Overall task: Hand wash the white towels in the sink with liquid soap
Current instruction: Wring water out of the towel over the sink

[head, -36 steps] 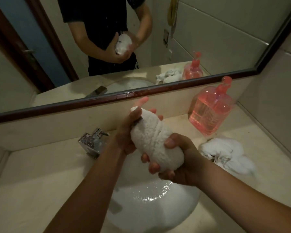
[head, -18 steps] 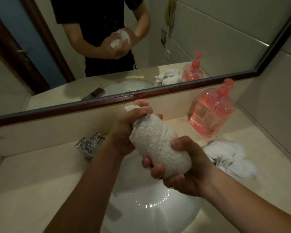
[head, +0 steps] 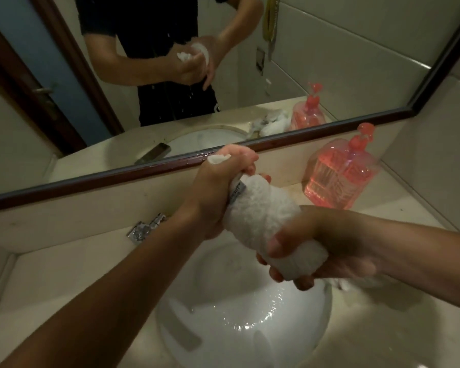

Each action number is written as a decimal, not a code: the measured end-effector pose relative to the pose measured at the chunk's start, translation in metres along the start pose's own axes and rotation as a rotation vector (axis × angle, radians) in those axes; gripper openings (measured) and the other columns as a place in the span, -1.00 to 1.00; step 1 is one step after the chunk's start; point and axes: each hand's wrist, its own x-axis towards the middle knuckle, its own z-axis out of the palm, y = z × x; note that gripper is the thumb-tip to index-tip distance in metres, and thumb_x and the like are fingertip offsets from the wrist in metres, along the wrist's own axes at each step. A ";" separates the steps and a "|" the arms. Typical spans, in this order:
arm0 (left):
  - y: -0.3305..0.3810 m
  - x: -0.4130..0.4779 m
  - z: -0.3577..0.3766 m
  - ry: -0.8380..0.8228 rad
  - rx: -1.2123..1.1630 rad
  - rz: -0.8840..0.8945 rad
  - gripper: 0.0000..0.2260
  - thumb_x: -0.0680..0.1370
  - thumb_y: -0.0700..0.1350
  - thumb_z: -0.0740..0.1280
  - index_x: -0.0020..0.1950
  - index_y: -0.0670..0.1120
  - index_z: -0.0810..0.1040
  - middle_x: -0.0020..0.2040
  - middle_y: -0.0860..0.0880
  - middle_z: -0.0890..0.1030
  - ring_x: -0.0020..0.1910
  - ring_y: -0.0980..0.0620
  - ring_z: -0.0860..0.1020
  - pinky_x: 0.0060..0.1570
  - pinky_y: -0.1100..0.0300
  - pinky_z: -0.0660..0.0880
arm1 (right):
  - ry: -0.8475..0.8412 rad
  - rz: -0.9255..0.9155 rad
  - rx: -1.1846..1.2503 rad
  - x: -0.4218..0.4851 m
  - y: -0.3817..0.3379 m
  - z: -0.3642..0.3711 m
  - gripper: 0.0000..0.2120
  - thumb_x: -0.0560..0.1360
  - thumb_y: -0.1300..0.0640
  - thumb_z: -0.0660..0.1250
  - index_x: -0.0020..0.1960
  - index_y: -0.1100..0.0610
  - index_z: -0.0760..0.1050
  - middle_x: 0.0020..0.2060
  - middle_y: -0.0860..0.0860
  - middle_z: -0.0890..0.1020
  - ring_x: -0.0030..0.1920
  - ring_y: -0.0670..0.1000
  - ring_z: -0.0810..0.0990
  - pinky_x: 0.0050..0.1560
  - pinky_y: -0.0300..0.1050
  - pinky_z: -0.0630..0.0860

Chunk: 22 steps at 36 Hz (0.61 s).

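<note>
Towel (head: 260, 216) is being held rolled over the sink (head: 237, 322). Left hand (head: 218, 192) is gripping its top end; right hand (head: 329, 251) is curling its fingers (head: 276, 244) round the bottom.

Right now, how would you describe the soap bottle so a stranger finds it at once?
Start at the wide mirror with the dark frame and follow its lower edge to the right. Just below it, on the beige counter, stands the soap bottle. It alone is pink and see-through with a pump top; the towel and basin nearby are white.
</note>
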 end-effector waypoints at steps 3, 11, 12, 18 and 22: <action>-0.003 0.001 -0.002 0.027 0.176 0.056 -0.85 0.65 -0.28 0.32 -0.11 -0.15 0.52 -0.31 -0.04 0.56 -0.29 -0.01 0.67 -0.28 0.14 0.63 | 0.090 -0.006 -0.068 0.011 0.006 0.002 -0.53 0.27 0.21 0.45 0.16 0.21 0.49 -0.28 0.06 0.61 -0.33 0.03 0.64 -0.49 -0.20 0.41; -0.028 0.012 -0.016 0.070 0.527 0.165 -0.86 0.63 -0.25 0.39 -0.12 -0.17 0.54 -0.32 -0.02 0.61 -0.24 -0.11 0.67 -0.29 0.14 0.58 | 0.260 0.004 -0.144 0.044 0.029 -0.005 -0.56 0.20 0.12 0.47 0.05 0.21 0.55 -0.31 0.07 0.61 -0.37 0.06 0.62 -0.51 -0.24 0.24; -0.032 0.012 -0.017 0.079 0.545 0.169 -0.85 0.63 -0.27 0.39 -0.14 -0.16 0.54 -0.32 -0.02 0.62 -0.26 -0.10 0.67 -0.31 0.16 0.57 | 0.276 -0.002 -0.153 0.047 0.032 -0.007 -0.54 0.20 0.11 0.47 0.07 0.21 0.55 -0.30 0.08 0.61 -0.36 0.07 0.62 -0.51 -0.24 0.24; -0.052 0.027 -0.023 0.138 0.599 0.176 -0.76 0.63 -0.32 0.37 -0.21 -0.12 0.52 -0.36 -0.01 0.61 -0.36 0.06 0.62 -0.35 0.26 0.51 | 0.387 -0.064 -0.181 0.068 0.043 -0.019 -0.50 0.19 0.10 0.48 0.09 0.26 0.55 -0.30 0.13 0.60 -0.39 0.10 0.63 -0.51 -0.26 0.22; -0.067 0.034 -0.022 0.198 0.618 0.208 -0.78 0.60 -0.23 0.40 -0.23 -0.10 0.50 -0.43 0.12 0.57 -0.42 0.22 0.56 -0.36 0.33 0.46 | 0.463 -0.078 -0.217 0.076 0.046 -0.030 -0.49 0.18 0.11 0.50 0.08 0.31 0.57 -0.33 0.16 0.63 -0.40 0.13 0.66 -0.49 -0.26 0.27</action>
